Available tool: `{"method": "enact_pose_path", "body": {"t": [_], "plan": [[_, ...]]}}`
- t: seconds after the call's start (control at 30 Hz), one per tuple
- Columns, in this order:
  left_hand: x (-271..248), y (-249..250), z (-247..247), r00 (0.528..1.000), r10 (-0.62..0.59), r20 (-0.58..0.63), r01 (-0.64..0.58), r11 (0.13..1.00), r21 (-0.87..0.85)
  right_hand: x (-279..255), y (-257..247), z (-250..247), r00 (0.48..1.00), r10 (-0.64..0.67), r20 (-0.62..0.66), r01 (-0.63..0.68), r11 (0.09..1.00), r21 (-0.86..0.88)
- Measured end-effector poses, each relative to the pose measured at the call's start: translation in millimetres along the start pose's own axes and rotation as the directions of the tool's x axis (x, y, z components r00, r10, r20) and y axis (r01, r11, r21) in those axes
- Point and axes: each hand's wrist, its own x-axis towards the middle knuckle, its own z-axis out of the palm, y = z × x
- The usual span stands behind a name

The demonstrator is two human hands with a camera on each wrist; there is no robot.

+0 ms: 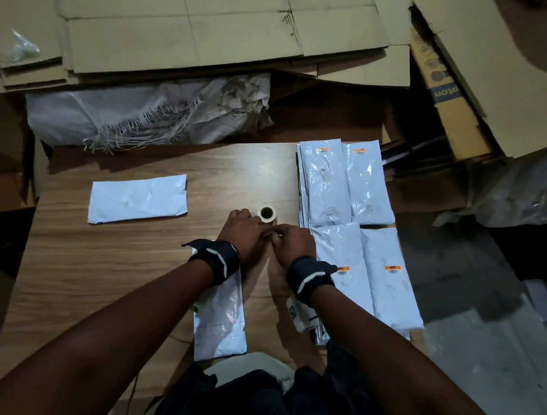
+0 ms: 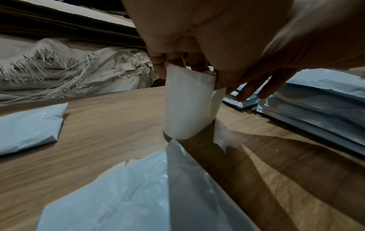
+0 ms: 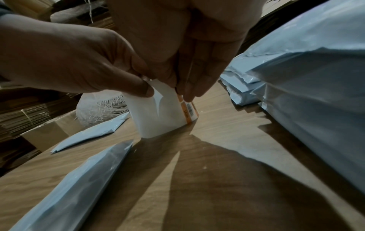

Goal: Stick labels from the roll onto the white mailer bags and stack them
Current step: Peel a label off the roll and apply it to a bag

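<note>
A white label roll (image 1: pixel 267 214) stands on end on the wooden table (image 1: pixel 107 262). My left hand (image 1: pixel 258 226) grips the roll's top and holds it steady; its fingertips (image 2: pixel 161 70) curl over the rim. Beside it, my right hand (image 3: pixel 180 87) pinches the edge of an orange-striped barcode label (image 3: pixel 188 109) on the roll's right side. One white mailer bag (image 1: pixel 220 318) lies under my left forearm, without a label showing. Another bare bag (image 1: pixel 138 198) lies at the left.
Stacks of labelled mailer bags (image 1: pixel 345 185) cover the table's right side, the near ones (image 1: pixel 385 275) reaching its edge. Flattened cardboard (image 1: pixel 179 30) and a frayed woven sack (image 1: pixel 144 114) lie beyond the table. Cardboard boxes (image 1: pixel 459 90) stand at the right.
</note>
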Motion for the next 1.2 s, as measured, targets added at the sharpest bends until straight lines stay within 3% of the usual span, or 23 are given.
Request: {"method": "enact_pose_path", "body": {"t": [0.43, 0.73, 0.87, 1.03, 1.2], "plan": [[-0.4, -12.4, 3.1, 0.999, 0.045, -0.012, -0.044, 0.999, 0.013, -3.2, -0.9, -5.9, 1.0, 0.023, -0.017, -0.022, 0.997, 0.075], [-1.2, -12.8, 3.0, 0.999, 0.047, -0.015, -0.046, 0.998, 0.035, -0.3, -2.7, -5.8, 1.0, -0.021, 0.015, 0.022, 0.998, -0.06], [0.1, -12.5, 2.9, 0.998, 0.056, -0.019, -0.054, 0.995, 0.08, -1.9, -2.3, -6.1, 0.999, 0.025, -0.027, -0.024, 1.0, 0.004], [-2.0, -11.3, -1.3, 0.999, 0.043, -0.022, -0.04, 0.992, 0.119, -6.2, 1.7, -14.8, 0.972, 0.208, -0.112, -0.189, 0.97, 0.155], [-12.7, -7.4, -6.8, 0.983, 0.028, -0.182, -0.025, 1.0, 0.016, -23.4, 9.4, -26.2, 0.956, 0.21, -0.203, -0.152, 0.951, 0.27]]}}
